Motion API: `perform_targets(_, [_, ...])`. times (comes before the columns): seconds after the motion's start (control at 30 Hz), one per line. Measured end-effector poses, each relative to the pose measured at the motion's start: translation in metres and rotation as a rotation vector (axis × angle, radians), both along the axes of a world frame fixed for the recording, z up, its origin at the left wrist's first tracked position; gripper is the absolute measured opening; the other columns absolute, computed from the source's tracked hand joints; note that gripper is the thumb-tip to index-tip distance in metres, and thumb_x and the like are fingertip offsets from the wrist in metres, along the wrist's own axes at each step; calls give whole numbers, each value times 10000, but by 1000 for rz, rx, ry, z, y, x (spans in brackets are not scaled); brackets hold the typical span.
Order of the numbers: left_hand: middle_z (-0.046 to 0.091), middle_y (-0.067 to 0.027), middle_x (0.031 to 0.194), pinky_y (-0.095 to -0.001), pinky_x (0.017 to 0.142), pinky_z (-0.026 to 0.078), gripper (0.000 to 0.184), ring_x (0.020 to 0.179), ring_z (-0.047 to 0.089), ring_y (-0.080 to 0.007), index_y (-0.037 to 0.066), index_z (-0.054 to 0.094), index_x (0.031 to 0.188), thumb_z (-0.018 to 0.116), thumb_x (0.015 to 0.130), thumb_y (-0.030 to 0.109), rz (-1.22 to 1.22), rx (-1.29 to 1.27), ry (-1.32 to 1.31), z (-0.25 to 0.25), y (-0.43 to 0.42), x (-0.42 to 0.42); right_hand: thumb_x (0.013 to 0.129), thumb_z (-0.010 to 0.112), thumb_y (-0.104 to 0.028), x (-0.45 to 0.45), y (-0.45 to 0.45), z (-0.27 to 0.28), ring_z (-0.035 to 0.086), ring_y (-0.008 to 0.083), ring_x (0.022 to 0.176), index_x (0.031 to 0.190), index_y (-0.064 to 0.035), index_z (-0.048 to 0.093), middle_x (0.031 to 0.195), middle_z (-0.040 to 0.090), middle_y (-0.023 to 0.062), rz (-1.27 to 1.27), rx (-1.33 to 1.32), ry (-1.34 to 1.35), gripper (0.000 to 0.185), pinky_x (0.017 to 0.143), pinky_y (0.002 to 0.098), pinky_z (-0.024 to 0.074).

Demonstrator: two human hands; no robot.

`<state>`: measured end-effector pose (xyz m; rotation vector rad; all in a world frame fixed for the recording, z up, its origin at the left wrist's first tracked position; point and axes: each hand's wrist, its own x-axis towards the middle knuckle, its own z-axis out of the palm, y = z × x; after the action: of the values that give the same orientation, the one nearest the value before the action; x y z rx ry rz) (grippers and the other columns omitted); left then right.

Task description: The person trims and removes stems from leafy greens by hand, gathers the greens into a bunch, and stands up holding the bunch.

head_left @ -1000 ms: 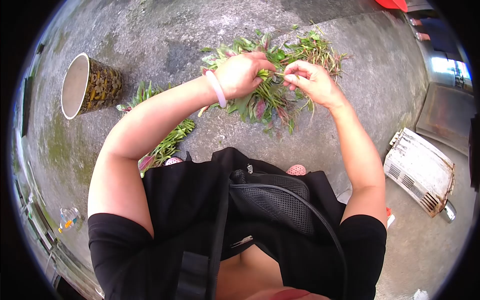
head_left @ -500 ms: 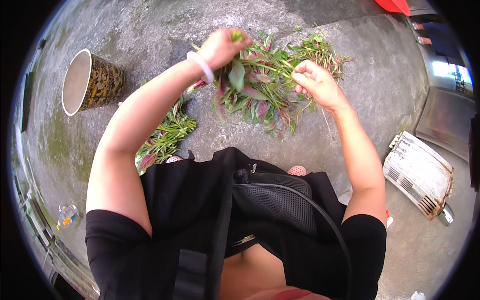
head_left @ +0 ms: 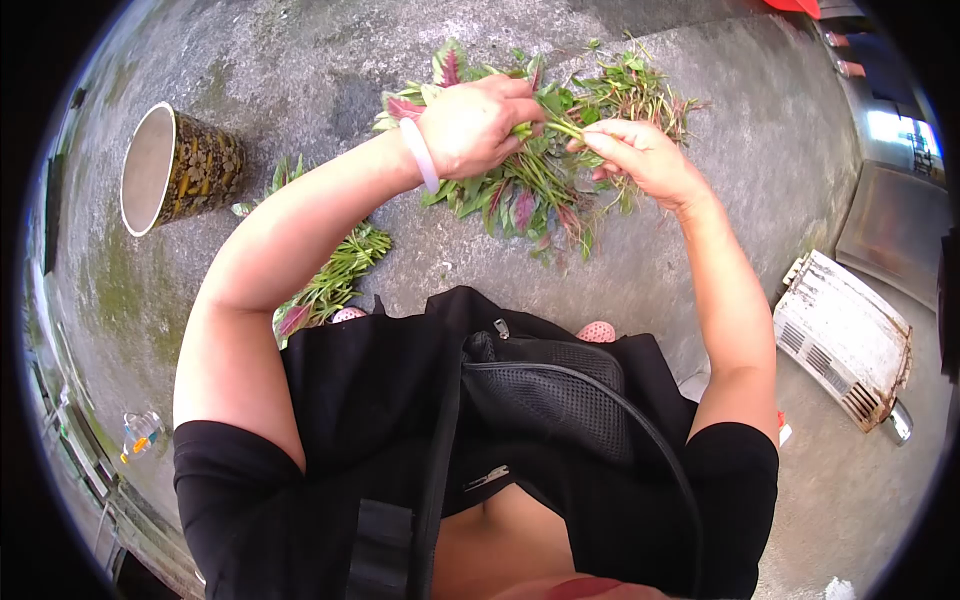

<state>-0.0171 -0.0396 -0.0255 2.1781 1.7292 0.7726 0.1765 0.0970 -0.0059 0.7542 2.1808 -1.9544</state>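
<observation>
Closed around a bunch of leafy amaranth (head_left: 448,68) with green and purple-red leaves is my left hand (head_left: 478,125), a pale bangle (head_left: 420,155) on its wrist. Just to its right, my right hand (head_left: 640,160) pinches the stem end of an amaranth stalk (head_left: 564,128) that runs between both hands. Below them a loose heap of amaranth (head_left: 520,205) lies on the concrete, partly hidden by my left hand. Thin stems and roots (head_left: 645,95) are scattered behind my right hand. Under my left forearm, more greens (head_left: 345,265) lie with their stems side by side.
A patterned bucket (head_left: 210,165) stands at the left, and a clear plastic bottle (head_left: 142,435) lies nearer. At the right are a rusty white vented casing (head_left: 840,330) and a grey panel (head_left: 890,230). My pink shoes (head_left: 597,331) show below the heap.
My left hand has moved right and slightly down, closer to my right hand, with the bunch still in it. The right hand stays in nearly the same place.
</observation>
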Motion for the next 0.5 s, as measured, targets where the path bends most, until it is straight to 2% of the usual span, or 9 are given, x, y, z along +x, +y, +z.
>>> perform_targets(0.07, [585, -129, 886, -375, 752, 470, 181, 858, 579, -295, 54, 607, 940, 539, 809, 158, 118, -86, 82, -3, 4, 4, 901, 504, -245, -6, -5, -9, 515, 75, 699, 988, -24, 609, 791, 574, 0, 41, 184, 5, 259, 664, 253, 481])
perform_targets(0.17, [607, -168, 848, -397, 749, 468, 243, 813, 596, -322, 25, 612, 919, 514, 809, 218, 328, -377, -18, 4, 18, 8, 903, 497, -239, -19, -14, -12, 520, 79, 701, 928, -16, 600, 787, 573, 6, 74, 427, 17, 246, 643, 247, 468])
perform_targets(0.2, [622, -173, 807, -400, 726, 471, 271, 755, 612, -312, 7, 621, 886, 502, 809, 237, 359, -388, -129, -2, 22, 3, 905, 490, -240, -20, -12, -15, 516, 81, 687, 880, -13, 586, 788, 571, 5, 1, 360, 46, 248, 630, 242, 458])
perform_targets(0.3, [614, -130, 715, -362, 667, 478, 261, 677, 610, -240, 16, 632, 863, 517, 815, 245, 619, -383, -311, -6, 32, -17, 905, 489, -252, -12, -5, -4, 513, 78, 674, 895, -27, 596, 787, 569, 1, -29, 252, 90, 250, 626, 239, 456])
perform_targets(0.33, [608, -102, 705, -336, 655, 476, 254, 667, 595, -200, 24, 634, 866, 518, 825, 247, 638, -430, -359, -7, 30, -30, 897, 506, -263, -8, -2, -8, 500, 74, 649, 914, -57, 608, 782, 563, -9, -123, 183, 82, 230, 629, 234, 457])
perform_targets(0.4, [599, -48, 717, -283, 653, 468, 238, 680, 559, -112, 50, 632, 867, 527, 865, 264, 624, -486, -531, -14, 21, -50, 887, 532, -257, 3, 20, -8, 483, 72, 639, 975, -55, 594, 799, 568, -6, -296, 70, 71, 229, 651, 236, 463])
perform_targets(0.43, [609, -38, 752, -298, 678, 465, 253, 709, 554, -117, 60, 625, 867, 515, 892, 287, 517, -472, -567, -18, 14, -48, 884, 539, -254, 11, 34, -17, 476, 73, 635, 1016, -46, 581, 804, 569, -4, -399, 8, 59, 250, 662, 240, 468])
perform_targets(0.5, [617, -47, 777, -318, 699, 466, 274, 716, 558, -135, 62, 619, 888, 513, 895, 315, 354, -500, -455, -16, 7, -42, 881, 549, -242, 23, 59, -48, 513, 71, 684, 1114, -36, 537, 853, 590, 17, -731, -33, 228, 311, 679, 255, 475])
